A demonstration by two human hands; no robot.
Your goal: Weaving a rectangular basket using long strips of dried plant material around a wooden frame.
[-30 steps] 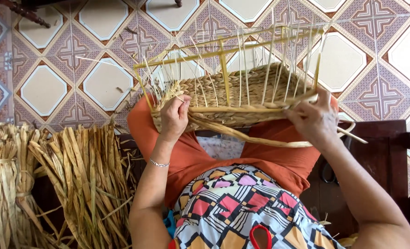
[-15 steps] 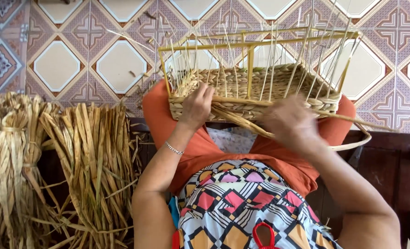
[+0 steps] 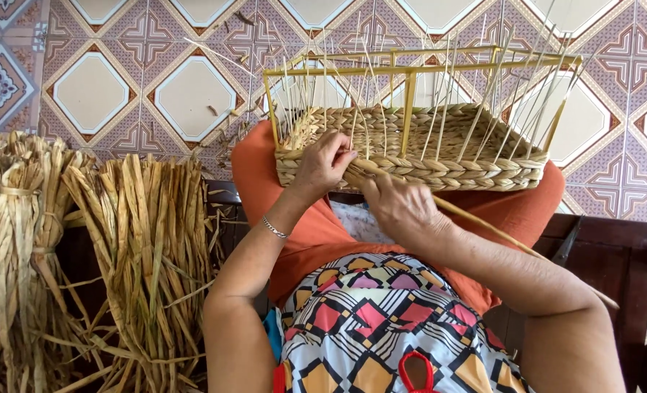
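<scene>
Straw-coloured half-woven basket (image 3: pixel 440 156) resting on the orange-clad lap, long axis running left to right, bare uprights pointing up and away. Left hand (image 3: pixel 322 164) pinched on the braided rim near its left end; right hand (image 3: pixel 403 211) just beside it, closed around a flat strand (image 3: pixel 483 225) trailing rightward, far end hidden behind the forearm.

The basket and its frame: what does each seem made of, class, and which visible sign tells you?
Basket: dried plant fibre, apparently, matte tan; thick braided rows show. Frame: probably painted metal or cane, smooth yellow straight bars. Strand: same dried fibre, twisted, at both hands.
</scene>
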